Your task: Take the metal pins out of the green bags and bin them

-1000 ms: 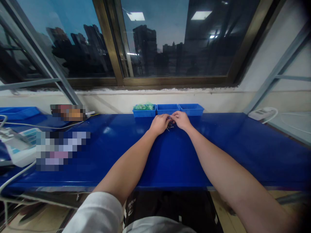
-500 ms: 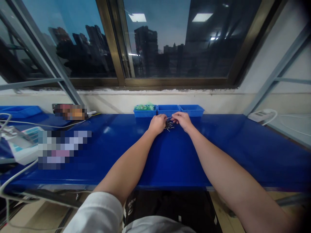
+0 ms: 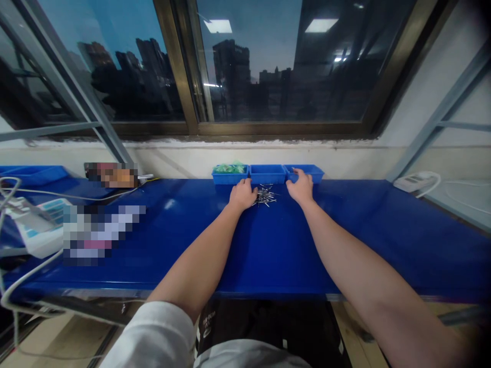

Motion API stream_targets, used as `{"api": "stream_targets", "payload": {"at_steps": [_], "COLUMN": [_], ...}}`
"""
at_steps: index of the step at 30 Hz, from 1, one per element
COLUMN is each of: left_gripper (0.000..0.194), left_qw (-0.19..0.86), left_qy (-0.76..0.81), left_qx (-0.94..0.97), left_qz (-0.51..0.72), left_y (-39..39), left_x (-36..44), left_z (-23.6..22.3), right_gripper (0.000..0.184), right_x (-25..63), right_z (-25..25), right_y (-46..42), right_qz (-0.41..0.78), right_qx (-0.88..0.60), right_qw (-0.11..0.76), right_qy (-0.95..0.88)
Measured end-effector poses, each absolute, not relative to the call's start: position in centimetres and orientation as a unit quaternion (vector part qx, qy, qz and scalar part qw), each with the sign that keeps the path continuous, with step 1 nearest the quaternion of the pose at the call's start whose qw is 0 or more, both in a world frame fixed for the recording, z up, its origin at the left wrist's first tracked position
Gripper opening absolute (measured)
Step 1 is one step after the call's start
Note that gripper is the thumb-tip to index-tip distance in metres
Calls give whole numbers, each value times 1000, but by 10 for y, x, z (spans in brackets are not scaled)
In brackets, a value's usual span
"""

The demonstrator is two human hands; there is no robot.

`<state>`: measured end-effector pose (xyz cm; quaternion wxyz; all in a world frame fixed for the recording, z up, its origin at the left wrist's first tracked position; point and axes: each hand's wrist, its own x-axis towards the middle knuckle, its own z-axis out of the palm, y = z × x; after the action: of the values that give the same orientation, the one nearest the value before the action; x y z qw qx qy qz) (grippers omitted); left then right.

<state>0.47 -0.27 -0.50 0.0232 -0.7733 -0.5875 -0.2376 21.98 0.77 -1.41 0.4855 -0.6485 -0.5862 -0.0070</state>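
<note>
A small heap of thin metal pins (image 3: 264, 196) lies on the blue table (image 3: 268, 245) in front of three small blue bins. My left hand (image 3: 243, 194) rests just left of the heap, fingers curled in a loose fist; anything inside it is hidden. My right hand (image 3: 300, 187) reaches to the front rim of the right blue bin (image 3: 311, 173), fingers pinched together at the rim. The left bin (image 3: 229, 174) holds green parts. The middle bin (image 3: 267, 173) stands behind the pins.
A white device with cables (image 3: 30, 227) sits at the left of the table, and a blue tray (image 3: 30, 174) lies behind it. A white power strip (image 3: 416, 180) rests on the ledge at the right. The window and wall stand close behind the bins.
My hands have parted from over the pins. The right hand moved right and back to the right bin; the left hand shifted slightly left. The pin heap is now uncovered.
</note>
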Motion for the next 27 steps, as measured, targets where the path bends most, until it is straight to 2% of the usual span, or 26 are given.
{"api": "stream_targets", "payload": {"at_steps": [4, 7, 9, 12, 14, 16, 20, 27], "left_gripper": [46, 57, 67, 85, 96, 103, 102, 98], "left_qw": [5, -19, -44, -77, -81, -77, -73, -70], "left_qy": [-586, -574, -556, -525, -515, -514, -519, -513], "left_qx": [-781, -788, -800, -826, -840, -845, -846, -849], "left_qz": [-215, -220, -220, -187, -153, -124, -97, -101], "left_y": [-1, -3, -5, -10, -12, -13, -12, -10], "left_x": [5, 5, 5, 5, 6, 7, 8, 10], "left_z": [-8, -8, -7, -5, -4, -4, -6, -8], "right_gripper": [73, 78, 72, 47, 30, 21, 16, 17], "right_x": [222, 222, 220, 215, 210, 206, 201, 200], "right_z": [-17, -18, -17, -15, -14, -15, -18, -20], "right_y": [12, 13, 12, 9, 7, 6, 7, 6], "right_qz": [32, 35, 14, -17, -8, 15, 40, 36], "right_qx": [-694, -696, -687, -647, -608, -582, -598, -641], "right_qw": [422, 418, 435, 446, 421, 374, 293, 235], "right_qy": [-583, -583, -582, -618, -673, -722, -745, -730]}}
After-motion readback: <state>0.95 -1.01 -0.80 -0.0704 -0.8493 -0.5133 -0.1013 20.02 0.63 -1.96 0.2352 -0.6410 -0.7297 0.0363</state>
